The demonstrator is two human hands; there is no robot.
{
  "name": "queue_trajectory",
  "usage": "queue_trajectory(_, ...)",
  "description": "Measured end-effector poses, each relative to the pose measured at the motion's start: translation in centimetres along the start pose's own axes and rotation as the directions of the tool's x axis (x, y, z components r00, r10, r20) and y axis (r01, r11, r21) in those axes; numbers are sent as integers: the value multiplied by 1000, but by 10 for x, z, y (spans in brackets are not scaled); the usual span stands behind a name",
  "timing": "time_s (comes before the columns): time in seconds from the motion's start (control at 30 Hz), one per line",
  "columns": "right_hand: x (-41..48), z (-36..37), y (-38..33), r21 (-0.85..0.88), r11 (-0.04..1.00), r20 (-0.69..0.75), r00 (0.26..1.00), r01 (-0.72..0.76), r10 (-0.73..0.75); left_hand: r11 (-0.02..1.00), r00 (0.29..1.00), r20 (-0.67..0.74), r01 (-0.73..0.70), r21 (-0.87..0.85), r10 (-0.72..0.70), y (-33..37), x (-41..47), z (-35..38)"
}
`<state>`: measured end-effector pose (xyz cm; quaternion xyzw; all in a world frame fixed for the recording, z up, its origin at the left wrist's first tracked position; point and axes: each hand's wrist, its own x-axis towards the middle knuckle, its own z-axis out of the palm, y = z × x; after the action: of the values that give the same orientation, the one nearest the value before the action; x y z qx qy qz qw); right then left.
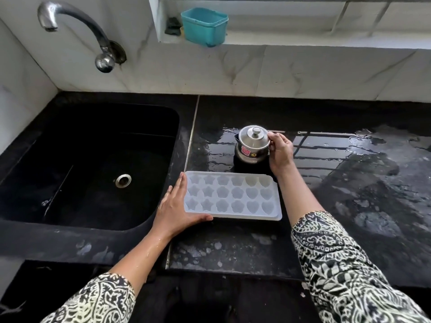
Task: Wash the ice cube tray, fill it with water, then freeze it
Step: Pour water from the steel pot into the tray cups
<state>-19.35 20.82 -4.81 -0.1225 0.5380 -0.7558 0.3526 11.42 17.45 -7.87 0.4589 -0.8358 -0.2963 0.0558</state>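
A white ice cube tray (233,195) with star, flower and heart moulds lies flat on the black counter, just right of the sink. My left hand (173,207) rests against the tray's left end, fingers straight along the edge and thumb along the near rim. Behind the tray stands a small lidded steel jug (251,145) with a red sticker. My right hand (281,151) grips the jug on its right side, where the handle is hidden by my fingers.
The black sink (93,164) with a steel drain lies to the left, under a curved steel tap (77,31) on the wall. A teal plastic tub (204,26) sits on the window ledge. The counter (349,173) to the right is wet with puddles.
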Motion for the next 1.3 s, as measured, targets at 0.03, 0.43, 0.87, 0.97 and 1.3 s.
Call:
queue_trajectory(0.03, 0, 2, 1, 42, 999, -14, 1000, 8, -8, 1000, 1000, -3, -1, -4, 1, 0, 0, 0)
queue_trajectory(0.43, -13, 14, -24, 221, 967, -21, 992, 125, -123, 999, 1000, -25, -18, -37, 17, 2, -1, -2)
queue_trajectory(0.87, -81, 45, -22, 220, 974, -31, 999, 49, -43, 989, 985, 101, -135, -60, 140, -1, -4, -13)
queue_trajectory(0.97, -86, 56, -15, 188, 982, 21, 999, 34, -38, 971, 968, 117, -231, 65, 222, -11, -3, -18)
queue_trajectory(1.3, -84, 70, 0, 119, 993, 57, 998, 10, -17, 957, 995, 9, -96, 274, 98, -25, -9, -11)
